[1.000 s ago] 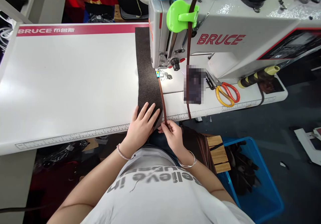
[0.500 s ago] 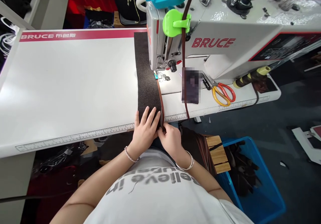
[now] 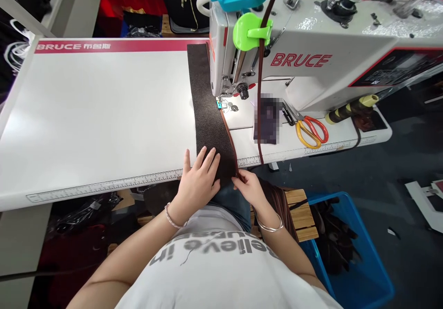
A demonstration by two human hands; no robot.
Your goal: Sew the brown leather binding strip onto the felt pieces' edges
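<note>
A long dark brown fabric strip (image 3: 211,119) runs down the white table and under the presser foot (image 3: 219,104) of the sewing machine (image 3: 297,32). Reddish-brown piping (image 3: 231,138) follows its right edge. My left hand (image 3: 200,179) lies flat on the strip's near end, fingers spread. At the table's front edge, my right hand (image 3: 249,186) pinches the strip's lower right corner together with the piping. Another brown cord (image 3: 260,78) hangs in front of the machine, past a green clip (image 3: 252,32).
Right of the needle lie a blurred dark rectangular item (image 3: 268,119), scissors (image 3: 313,131) with orange and red handles, and a wrapped roll (image 3: 352,109). A blue bin (image 3: 372,253) of dark scraps stands on the floor at right, beside a wooden stool (image 3: 302,214).
The strip's near end has swung right, and more of it shows beyond the needle. My right hand has moved right, away from my left, still pinching the edge. The view has shifted slightly.
</note>
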